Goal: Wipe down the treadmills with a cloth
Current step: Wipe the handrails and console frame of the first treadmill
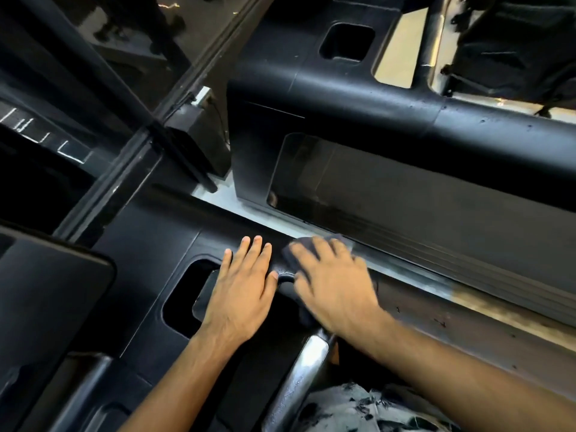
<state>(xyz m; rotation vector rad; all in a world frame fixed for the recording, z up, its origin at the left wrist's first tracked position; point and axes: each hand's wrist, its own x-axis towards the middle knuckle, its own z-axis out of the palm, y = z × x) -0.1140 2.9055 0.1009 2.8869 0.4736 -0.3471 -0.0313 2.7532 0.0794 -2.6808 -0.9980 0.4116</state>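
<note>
The left hand [241,288] lies flat, fingers straight and holding nothing, on the black treadmill [149,244] beside a cup hollow [184,294], probably to brace the body. Just to its right, the right hand [333,285] presses a dark cloth [288,254] under spread fingers, likely so the whole palm drives the wipe.

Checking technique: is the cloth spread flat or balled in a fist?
Spread flat: the right hand presses the cloth with straight fingers onto the treadmill; blur hides any folds.
</note>
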